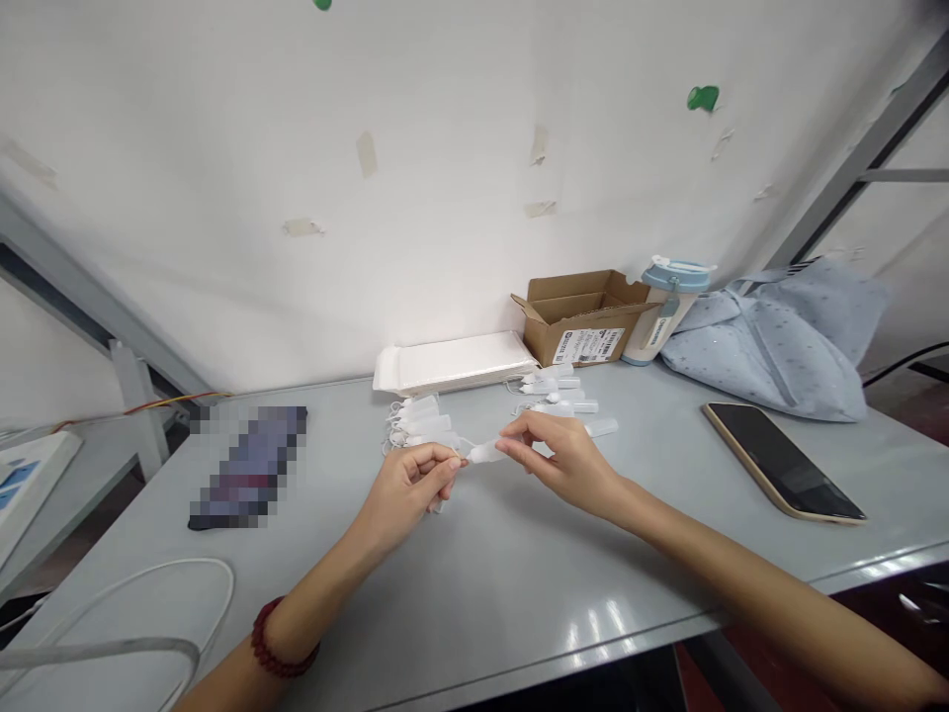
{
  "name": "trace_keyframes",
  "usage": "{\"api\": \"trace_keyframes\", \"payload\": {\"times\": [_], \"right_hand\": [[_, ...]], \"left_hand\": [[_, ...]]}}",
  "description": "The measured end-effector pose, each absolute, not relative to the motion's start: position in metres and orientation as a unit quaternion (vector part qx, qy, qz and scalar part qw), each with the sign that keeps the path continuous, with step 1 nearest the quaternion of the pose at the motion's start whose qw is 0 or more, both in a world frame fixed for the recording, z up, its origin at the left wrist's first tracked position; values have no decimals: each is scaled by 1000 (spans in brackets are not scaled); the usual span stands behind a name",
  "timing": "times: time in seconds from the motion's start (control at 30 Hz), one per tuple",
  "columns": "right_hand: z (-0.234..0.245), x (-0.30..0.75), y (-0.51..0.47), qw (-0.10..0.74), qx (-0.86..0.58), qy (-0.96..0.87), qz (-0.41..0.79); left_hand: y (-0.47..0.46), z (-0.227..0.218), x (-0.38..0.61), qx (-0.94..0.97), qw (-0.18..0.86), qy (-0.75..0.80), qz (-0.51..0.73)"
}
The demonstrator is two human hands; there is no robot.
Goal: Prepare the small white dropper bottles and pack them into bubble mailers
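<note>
While one box (585, 338) stands behind, right hand (553, 457) pinches one bottle (483, 453), left hand (415, 487) closed by its tip.

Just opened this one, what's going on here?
A person's right hand holds a small whitish tube above the grey table, while the left hand is pinched closed at its narrow end. Similar tubes lie in two groups, left and right. Behind them, a white stack and an open cardboard box sit near the wall.
</note>
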State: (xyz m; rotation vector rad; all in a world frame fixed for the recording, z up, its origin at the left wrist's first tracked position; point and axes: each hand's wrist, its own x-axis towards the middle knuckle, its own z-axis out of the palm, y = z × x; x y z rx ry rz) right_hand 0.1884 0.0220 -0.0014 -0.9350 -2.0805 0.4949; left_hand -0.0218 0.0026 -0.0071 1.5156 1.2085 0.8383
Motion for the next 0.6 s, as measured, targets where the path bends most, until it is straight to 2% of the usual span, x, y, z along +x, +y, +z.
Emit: {"api": "trace_keyframes", "payload": {"times": [0.6], "right_hand": [[-7, 184, 22, 404, -385, -771, 306]], "left_hand": [[1, -11, -19, 610, 498, 497, 364]]}}
